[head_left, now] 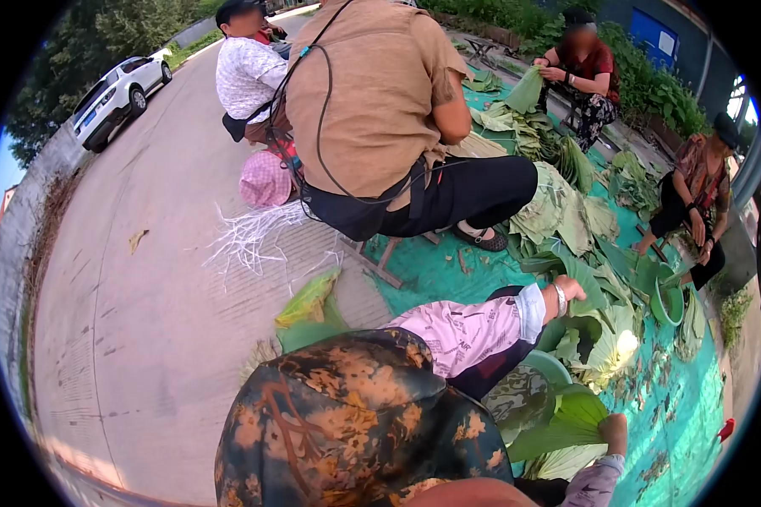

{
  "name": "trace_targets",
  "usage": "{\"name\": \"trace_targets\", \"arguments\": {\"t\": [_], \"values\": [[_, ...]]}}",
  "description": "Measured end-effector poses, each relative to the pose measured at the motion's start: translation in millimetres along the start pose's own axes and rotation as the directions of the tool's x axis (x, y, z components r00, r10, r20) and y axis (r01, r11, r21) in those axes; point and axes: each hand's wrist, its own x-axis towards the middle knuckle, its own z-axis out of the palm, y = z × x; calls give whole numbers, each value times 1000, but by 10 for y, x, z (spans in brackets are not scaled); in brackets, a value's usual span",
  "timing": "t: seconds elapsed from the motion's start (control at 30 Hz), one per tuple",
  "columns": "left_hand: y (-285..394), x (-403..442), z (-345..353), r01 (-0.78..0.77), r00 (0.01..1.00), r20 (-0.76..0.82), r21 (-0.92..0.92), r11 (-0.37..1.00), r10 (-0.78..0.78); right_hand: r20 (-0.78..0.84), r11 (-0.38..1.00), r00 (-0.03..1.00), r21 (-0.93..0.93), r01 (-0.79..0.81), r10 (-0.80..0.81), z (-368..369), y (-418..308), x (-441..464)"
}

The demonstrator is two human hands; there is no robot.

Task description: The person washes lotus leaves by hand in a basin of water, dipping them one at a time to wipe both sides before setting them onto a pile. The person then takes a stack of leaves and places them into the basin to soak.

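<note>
My left hand [572, 290], with a silver bracelet at the wrist and a pink printed sleeve, is closed at the edge of a large green lotus leaf [585, 275] on the pile. Its fingertips are partly hidden. Nearer the bottom, my right hand [615, 429] grips the edge of a folded green lotus leaf [560, 429]. That leaf lies over a round green basin [550, 368], beside camouflage-patterned cloth [516, 395]. Between and beyond my hands spreads a heap of lotus leaves [610, 342], some pale and wilted. Dark floral fabric [338, 406] fills the lower middle of the view.
A green ground sheet [659, 422] bears scattered leaf scraps and leaf stacks [558, 207]. A person in a brown shirt [372, 101] sits close ahead. Others sit around, one by a green basin [668, 304]. White strips [258, 241] lie on concrete; a white car [118, 97] is parked behind.
</note>
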Motion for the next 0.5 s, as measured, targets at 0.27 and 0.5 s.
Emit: {"name": "trace_targets", "arguments": {"t": [0.27,0.5], "values": [[110,-270,19,-117,993,-35,-99,988,114,-92,999,996,-31,13,-16,86,21,-30],[55,-62,75,130,991,23,-152,980,-128,-144,996,985,-29,88,-91,282,180,35]]}}
